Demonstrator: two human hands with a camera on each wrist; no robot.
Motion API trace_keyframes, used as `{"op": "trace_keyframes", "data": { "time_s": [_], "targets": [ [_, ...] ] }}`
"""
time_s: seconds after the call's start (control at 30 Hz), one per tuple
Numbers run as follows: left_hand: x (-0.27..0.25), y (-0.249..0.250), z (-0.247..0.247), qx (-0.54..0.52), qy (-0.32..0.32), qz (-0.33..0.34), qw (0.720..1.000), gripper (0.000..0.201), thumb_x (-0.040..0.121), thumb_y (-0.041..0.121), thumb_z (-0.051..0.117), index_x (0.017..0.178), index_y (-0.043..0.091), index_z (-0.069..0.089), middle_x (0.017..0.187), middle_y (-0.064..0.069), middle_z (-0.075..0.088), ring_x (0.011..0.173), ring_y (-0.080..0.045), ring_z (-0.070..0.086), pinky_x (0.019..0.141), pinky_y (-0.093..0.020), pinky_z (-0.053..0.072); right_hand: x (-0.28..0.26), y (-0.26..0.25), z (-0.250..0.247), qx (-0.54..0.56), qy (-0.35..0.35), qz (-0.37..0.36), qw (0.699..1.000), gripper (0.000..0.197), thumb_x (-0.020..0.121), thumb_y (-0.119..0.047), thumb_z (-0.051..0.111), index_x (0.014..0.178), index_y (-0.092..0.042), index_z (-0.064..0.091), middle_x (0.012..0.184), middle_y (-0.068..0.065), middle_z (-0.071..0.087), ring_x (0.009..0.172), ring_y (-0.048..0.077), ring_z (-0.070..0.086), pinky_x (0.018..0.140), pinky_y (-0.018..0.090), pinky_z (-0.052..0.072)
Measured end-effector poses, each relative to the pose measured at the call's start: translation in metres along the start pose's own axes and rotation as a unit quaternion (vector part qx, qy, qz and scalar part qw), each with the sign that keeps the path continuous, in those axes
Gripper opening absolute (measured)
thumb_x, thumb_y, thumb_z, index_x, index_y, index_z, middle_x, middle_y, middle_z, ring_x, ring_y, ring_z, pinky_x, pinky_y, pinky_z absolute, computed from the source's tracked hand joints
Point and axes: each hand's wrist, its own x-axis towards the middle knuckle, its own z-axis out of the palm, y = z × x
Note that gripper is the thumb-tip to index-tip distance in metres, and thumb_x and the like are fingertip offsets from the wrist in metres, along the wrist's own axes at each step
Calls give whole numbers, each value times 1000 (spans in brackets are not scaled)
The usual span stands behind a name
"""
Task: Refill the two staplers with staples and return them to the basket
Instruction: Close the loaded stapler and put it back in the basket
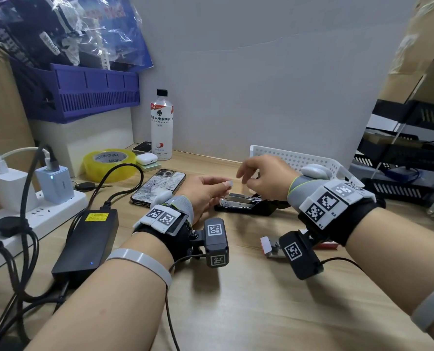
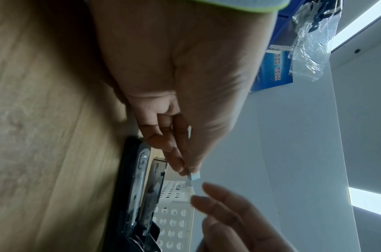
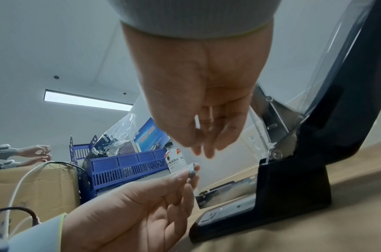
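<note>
A black stapler [image 1: 246, 204] lies on the wooden desk with its lid swung up and its metal staple channel [image 3: 226, 189] bare. My left hand [image 1: 223, 186] pinches a short strip of staples [image 1: 229, 183] between thumb and fingers, just above the channel's front end. In the left wrist view the staples [image 2: 194, 177] sit at my fingertips over the stapler [image 2: 137, 196]. My right hand [image 1: 245, 176] hovers close to the strip's right with relaxed fingers [image 3: 206, 146] and holds nothing. The white perforated basket [image 1: 302, 158] stands behind the stapler. Only one stapler shows.
An opened staple box [image 1: 271, 245] lies near my right wrist. To the left are a phone [image 1: 158, 187], a tape roll [image 1: 109, 164], a bottle [image 1: 161, 125], a black power brick [image 1: 89, 241] and a power strip [image 1: 33, 214] with cables. Black trays [image 1: 408, 158] stand at the right.
</note>
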Motion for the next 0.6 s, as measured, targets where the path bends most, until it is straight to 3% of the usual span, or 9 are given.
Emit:
{"op": "trace_keyframes", "data": {
  "time_s": [0.1, 0.2, 0.27, 0.43, 0.6],
  "targets": [
    [-1, 2, 4, 24, -6, 28, 999, 24, 78, 15, 81, 101, 9, 74, 89, -3, 74, 81, -12, 65, 71, -25, 44, -1, 2, -1, 10, 1, -37, 999, 21, 82, -15, 64, 99, -27, 70, 89, -14, 68, 72, 5, 62, 63, 22, 48],
    [-2, 5, 6, 50, -17, 50, 997, 23, 75, 14, 83, 95, 12, 73, 87, -7, 70, 79, -15, 64, 70, -33, 44, -1, 1, 0, -25, -3, -58, 998, 9, 82, -25, 72, 91, -28, 72, 76, -18, 64, 73, 6, 62, 70, 23, 50],
    [-2, 6, 8, 69, -30, 62, 995, 21, 76, 13, 82, 95, 14, 71, 83, -5, 71, 77, -16, 64, 70, -33, 44, -1, 2, 1, -28, 1, -57, 998, 8, 83, -29, 74, 91, -26, 74, 70, -20, 60, 72, 5, 61, 67, 19, 47],
    [-4, 6, 9, 93, -39, 84, 991, 28, 79, 12, 80, 103, 10, 67, 77, 1, 72, 70, -12, 63, 60, -23, 45, -3, 2, 4, -38, 5, -44, 998, 12, 84, -32, 72, 94, -27, 75, 76, -17, 65, 64, -11, 53, 53, 3, 31],
    [-2, 5, 9, 125, -27, 101, 987, 30, 79, 13, 80, 105, 8, 66, 71, 2, 69, 67, -9, 63, 58, -16, 45, -4, 2, 2, -13, -8, -26, 1000, 11, 84, -28, 71, 93, -24, 75, 85, -11, 71, 52, -15, 55, 56, 10, 36]
  ]
}}
